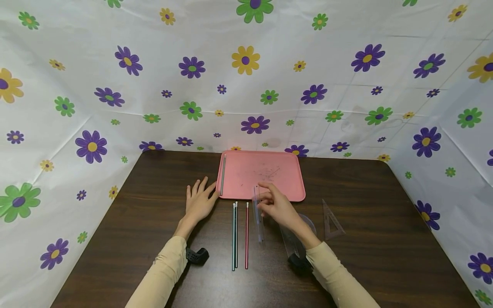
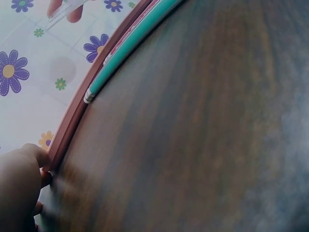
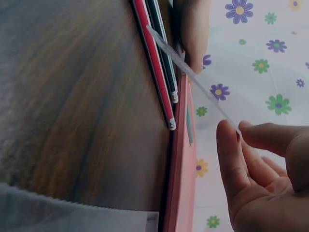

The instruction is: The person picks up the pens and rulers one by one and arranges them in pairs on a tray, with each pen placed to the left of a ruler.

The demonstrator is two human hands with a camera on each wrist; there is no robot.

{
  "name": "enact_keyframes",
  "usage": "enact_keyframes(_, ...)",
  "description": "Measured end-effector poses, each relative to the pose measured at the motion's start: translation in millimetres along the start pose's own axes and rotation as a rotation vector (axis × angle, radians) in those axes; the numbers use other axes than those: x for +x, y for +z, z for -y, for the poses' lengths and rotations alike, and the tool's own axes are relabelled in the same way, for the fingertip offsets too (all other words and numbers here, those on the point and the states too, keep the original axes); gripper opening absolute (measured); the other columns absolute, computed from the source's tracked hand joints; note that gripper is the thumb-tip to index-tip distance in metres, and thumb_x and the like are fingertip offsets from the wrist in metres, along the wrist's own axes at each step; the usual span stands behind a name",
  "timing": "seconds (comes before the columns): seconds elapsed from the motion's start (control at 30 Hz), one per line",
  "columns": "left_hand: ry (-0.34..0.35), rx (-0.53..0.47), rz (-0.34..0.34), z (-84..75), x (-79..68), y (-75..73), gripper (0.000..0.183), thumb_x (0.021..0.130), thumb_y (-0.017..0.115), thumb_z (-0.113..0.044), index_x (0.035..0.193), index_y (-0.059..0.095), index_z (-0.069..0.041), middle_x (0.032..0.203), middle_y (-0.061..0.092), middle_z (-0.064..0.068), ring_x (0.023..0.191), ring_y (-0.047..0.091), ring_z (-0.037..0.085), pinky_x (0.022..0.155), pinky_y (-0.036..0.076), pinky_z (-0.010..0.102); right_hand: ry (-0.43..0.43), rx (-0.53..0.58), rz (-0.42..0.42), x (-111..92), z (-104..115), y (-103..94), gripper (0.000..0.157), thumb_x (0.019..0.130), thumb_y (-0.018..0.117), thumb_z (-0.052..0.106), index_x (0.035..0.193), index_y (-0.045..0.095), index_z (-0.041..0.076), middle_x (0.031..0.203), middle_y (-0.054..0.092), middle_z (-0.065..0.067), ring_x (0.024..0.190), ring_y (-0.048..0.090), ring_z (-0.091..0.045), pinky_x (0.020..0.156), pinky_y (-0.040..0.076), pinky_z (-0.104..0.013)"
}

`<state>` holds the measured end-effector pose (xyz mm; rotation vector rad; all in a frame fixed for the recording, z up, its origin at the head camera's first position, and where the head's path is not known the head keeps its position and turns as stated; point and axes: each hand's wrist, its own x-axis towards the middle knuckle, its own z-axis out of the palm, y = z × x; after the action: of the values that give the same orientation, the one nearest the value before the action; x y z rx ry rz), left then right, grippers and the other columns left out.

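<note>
My left hand (image 1: pixel 200 203) lies with spread, straight fingers at the near left corner of the pink tray (image 1: pixel 254 167); its thumb touches the rim. In my right hand (image 1: pixel 279 207) a clear ruler (image 1: pixel 257 218) is pinched between thumb and fingers, tilted, with its far end over the tray's near edge. The right wrist view shows the ruler (image 3: pixel 193 77) edge-on. Left of it on the table lie a red pencil (image 1: pixel 247 235) and two dark green pencils (image 1: pixel 233 244), side by side. One more green pencil (image 1: pixel 223 175) lies along the tray's left side.
Beneath my right wrist is a clear, curved plastic piece (image 1: pixel 309 223), partly hidden, like a protractor. A clear triangular set square (image 1: pixel 332 222) lies farther right on the dark wooden table (image 1: pixel 377 248). Flower-printed cloth (image 1: pixel 246 94) rises behind the table and at the sides.
</note>
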<state>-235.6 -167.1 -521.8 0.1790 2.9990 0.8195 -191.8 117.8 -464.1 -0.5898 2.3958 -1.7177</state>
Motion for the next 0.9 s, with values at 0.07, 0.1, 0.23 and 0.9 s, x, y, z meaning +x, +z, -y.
enact_keyframes(0.07,0.001,-0.002,0.0,-0.2,-0.2,-0.3,0.055,0.105,0.034,-0.051,0.154,0.04,-0.025,0.167,0.016,0.01,0.155,0.003,0.035,0.12,-0.012,0.06,0.007,-0.012,-0.023,2.3,0.7,0.9,0.062,0.092,0.061,-0.006,0.149,0.038,0.003,0.114,0.07,-0.023,0.083,0.067,-0.033,0.067,0.059,-0.048)
enact_keyframes(0.1,0.0,-0.002,0.001,-0.3,-0.3,-0.5,0.055,0.105,0.035,-0.051,0.154,0.04,-0.025,0.167,0.017,0.01,0.155,0.003,0.035,0.12,-0.012,0.06,0.014,-0.016,-0.034,3.6,1.1,1.4,0.062,0.092,0.062,-0.005,0.149,0.038,0.004,0.114,0.07,-0.022,0.082,0.067,-0.031,0.067,0.06,-0.048)
enact_keyframes(0.23,-0.001,-0.002,0.001,-0.8,-0.7,-1.2,0.055,0.105,0.035,-0.05,0.154,0.04,-0.025,0.167,0.017,0.01,0.155,0.003,0.035,0.12,-0.012,0.06,0.032,-0.033,-0.059,8.2,1.5,2.9,0.058,0.093,0.062,-0.003,0.147,0.042,0.006,0.112,0.072,-0.019,0.077,0.067,-0.026,0.068,0.059,-0.05)
enact_keyframes(0.9,-0.002,0.005,0.001,0.8,1.6,0.7,0.055,0.105,0.034,-0.052,0.154,0.04,-0.026,0.167,0.017,0.01,0.155,0.003,0.035,0.12,-0.011,0.06,0.098,0.043,-0.159,33.6,0.9,13.1,0.048,0.089,0.067,-0.003,0.136,0.055,0.004,0.107,0.071,-0.023,0.076,0.07,-0.023,0.064,0.061,-0.046)
